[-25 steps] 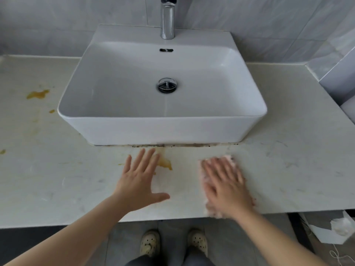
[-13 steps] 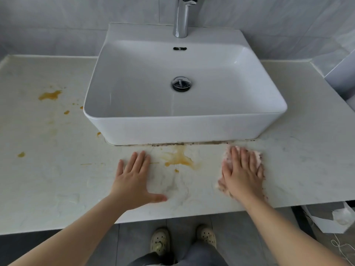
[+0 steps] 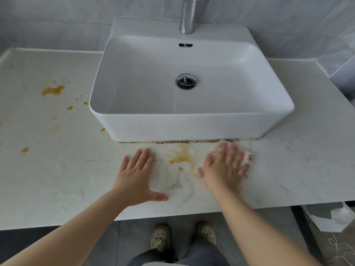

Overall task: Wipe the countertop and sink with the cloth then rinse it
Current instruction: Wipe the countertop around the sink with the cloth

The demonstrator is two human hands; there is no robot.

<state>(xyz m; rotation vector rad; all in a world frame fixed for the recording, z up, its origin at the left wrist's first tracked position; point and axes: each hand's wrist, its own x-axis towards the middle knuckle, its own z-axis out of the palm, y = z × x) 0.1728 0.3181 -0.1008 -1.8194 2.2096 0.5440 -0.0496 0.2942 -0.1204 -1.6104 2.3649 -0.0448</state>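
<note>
A pale pink cloth lies flat on the countertop, just in front of the sink's right front corner. My right hand covers most of it, so only a fluffy edge shows past my fingertips. That hand is blurred, but its fingers look straight and spread, pressing down on the cloth rather than curled round it. I judge the cloth to be soft, light and limp, probably fluffy enough to grip the dirt. On this smooth stone it should slide easily and bunch up if I push from one edge. For wiping, a flat palm over its middle suits it best. For rinsing, I would gather it up from the centre into my fist. My left hand rests flat and relaxed on the countertop in front of the sink's left half, holding nothing. Between my hands, right in front of the sink, is a smeared orange stain. More orange splashes lie to the sink's left.
</note>
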